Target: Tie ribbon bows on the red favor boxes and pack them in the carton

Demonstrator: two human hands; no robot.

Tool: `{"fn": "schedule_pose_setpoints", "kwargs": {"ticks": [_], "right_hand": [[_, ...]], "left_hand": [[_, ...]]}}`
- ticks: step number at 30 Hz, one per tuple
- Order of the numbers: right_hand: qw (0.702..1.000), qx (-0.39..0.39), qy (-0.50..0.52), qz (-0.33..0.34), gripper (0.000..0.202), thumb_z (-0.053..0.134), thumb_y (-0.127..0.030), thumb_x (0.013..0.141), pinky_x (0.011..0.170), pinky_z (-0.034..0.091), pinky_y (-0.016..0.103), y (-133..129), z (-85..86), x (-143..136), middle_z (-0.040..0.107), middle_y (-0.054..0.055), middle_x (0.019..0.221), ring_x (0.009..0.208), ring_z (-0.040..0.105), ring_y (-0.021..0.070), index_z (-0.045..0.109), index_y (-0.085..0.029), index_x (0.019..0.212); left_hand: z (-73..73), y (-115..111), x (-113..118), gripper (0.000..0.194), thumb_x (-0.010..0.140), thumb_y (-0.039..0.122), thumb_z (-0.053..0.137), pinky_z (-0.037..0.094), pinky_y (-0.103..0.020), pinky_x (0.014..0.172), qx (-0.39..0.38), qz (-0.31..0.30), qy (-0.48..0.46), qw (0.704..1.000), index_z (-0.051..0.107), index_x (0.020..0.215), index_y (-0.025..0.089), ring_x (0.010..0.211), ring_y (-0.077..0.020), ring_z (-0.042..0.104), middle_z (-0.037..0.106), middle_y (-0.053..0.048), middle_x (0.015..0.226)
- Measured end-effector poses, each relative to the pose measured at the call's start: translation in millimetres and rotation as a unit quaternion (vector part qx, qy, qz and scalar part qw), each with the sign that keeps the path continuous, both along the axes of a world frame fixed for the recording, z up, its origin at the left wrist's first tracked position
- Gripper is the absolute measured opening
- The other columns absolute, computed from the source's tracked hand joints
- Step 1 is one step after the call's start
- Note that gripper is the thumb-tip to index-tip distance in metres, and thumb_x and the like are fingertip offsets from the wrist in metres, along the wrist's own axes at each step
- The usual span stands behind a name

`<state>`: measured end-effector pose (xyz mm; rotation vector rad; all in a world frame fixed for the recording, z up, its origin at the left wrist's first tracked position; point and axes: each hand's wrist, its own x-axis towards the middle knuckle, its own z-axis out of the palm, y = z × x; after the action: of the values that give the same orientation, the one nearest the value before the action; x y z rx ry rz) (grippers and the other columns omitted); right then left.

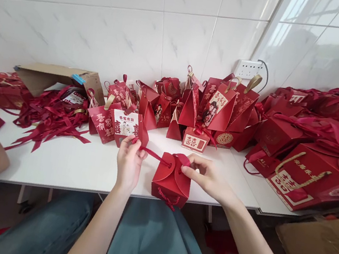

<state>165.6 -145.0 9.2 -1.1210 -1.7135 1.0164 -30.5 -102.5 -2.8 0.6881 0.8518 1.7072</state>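
A small, square red cardboard box (166, 183) sits at the front edge of the white surface (96, 169), bare room either side; left fingers (134, 148) pinch its red ribbon (153, 154); right fingers (203, 162) pinch the ribbon's loop.

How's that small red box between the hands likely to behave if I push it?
The box likely slides rather than rolls, given its flat sides. Its folded flaps look like card, so they may dent. The taut ribbon may tug it.
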Motion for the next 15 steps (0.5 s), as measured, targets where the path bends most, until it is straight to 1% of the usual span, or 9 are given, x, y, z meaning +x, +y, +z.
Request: {"fn": "schedule_pose_setpoints", "kwargs": {"ticks": [3,5,6,8,10,13,15], "right_hand": [[0.990,-0.050,0.135,0.007,0.020,0.063,-0.038,0.080,0.073,0.045,0.030,2,-3.0,4,0.061,0.001,0.080,0.076,0.056,0.0156,0.058,-0.019,0.075],[0.978,-0.044,0.202,-0.007,0.021,0.066,-0.039,0.079,0.074,0.046,0.030,4,-5.3,6,0.060,0.000,0.080,0.077,0.057,0.0156,0.057,-0.021,0.075],[0.973,-0.031,0.228,-0.021,0.021,0.067,-0.040,0.078,0.074,0.046,0.030,5,-5.7,6,0.060,0.000,0.079,0.076,0.056,0.0153,0.057,-0.022,0.075],[0.963,0.002,0.263,-0.051,0.022,0.069,-0.042,0.076,0.072,0.046,0.030,7,-3.7,6,0.058,-0.001,0.077,0.072,0.054,0.0147,0.057,-0.023,0.075],[0.955,0.029,0.288,-0.067,0.022,0.070,-0.042,0.075,0.071,0.047,0.030,9,2.5,5,0.058,0.000,0.077,0.070,0.054,0.0144,0.058,-0.024,0.074],[0.945,0.040,0.319,-0.062,0.022,0.070,-0.043,0.076,0.070,0.048,0.029,12,17.4,4,0.060,0.001,0.078,0.072,0.056,0.0148,0.060,-0.024,0.075],[0.940,0.039,0.336,-0.054,0.021,0.070,-0.042,0.077,0.069,0.049,0.029,16,28.5,2,0.063,0.000,0.078,0.071,0.058,0.0148,0.061,-0.024,0.076]], "left_hand": [[-2.2,3,-9,0.024,0.068,0.024,0.068,0.039,-0.019,0.052,0.039,0.064,0.101,0.992,0.055,0.088,0.021,0.061,-0.0073,0.052,0.057,0.002,0.077],[-0.4,6,-14,0.024,0.073,0.025,0.066,0.043,-0.019,0.057,0.072,0.105,0.182,0.975,0.054,0.094,0.021,0.074,-0.0107,0.060,0.062,-0.001,0.084],[1.9,8,-16,0.026,0.075,0.024,0.065,0.045,-0.020,0.060,0.090,0.116,0.213,0.966,0.053,0.097,0.021,0.079,-0.0122,0.062,0.063,-0.002,0.086],[9.5,11,-18,0.030,0.077,0.023,0.065,0.048,-0.022,0.066,0.126,0.116,0.250,0.953,0.050,0.103,0.022,0.086,-0.0143,0.065,0.065,-0.004,0.089],[19.7,14,-19,0.033,0.078,0.024,0.066,0.049,-0.022,0.066,0.155,0.110,0.263,0.946,0.048,0.106,0.022,0.087,-0.0156,0.067,0.066,-0.004,0.089],[35.7,18,-18,0.036,0.080,0.030,0.065,0.050,-0.022,0.062,0.192,0.107,0.266,0.939,0.047,0.110,0.021,0.083,-0.0163,0.068,0.068,-0.005,0.087],[44.5,21,-18,0.038,0.083,0.034,0.062,0.050,-0.022,0.057,0.205,0.094,0.267,0.937,0.047,0.115,0.021,0.075,-0.0149,0.068,0.069,-0.006,0.088]]}}
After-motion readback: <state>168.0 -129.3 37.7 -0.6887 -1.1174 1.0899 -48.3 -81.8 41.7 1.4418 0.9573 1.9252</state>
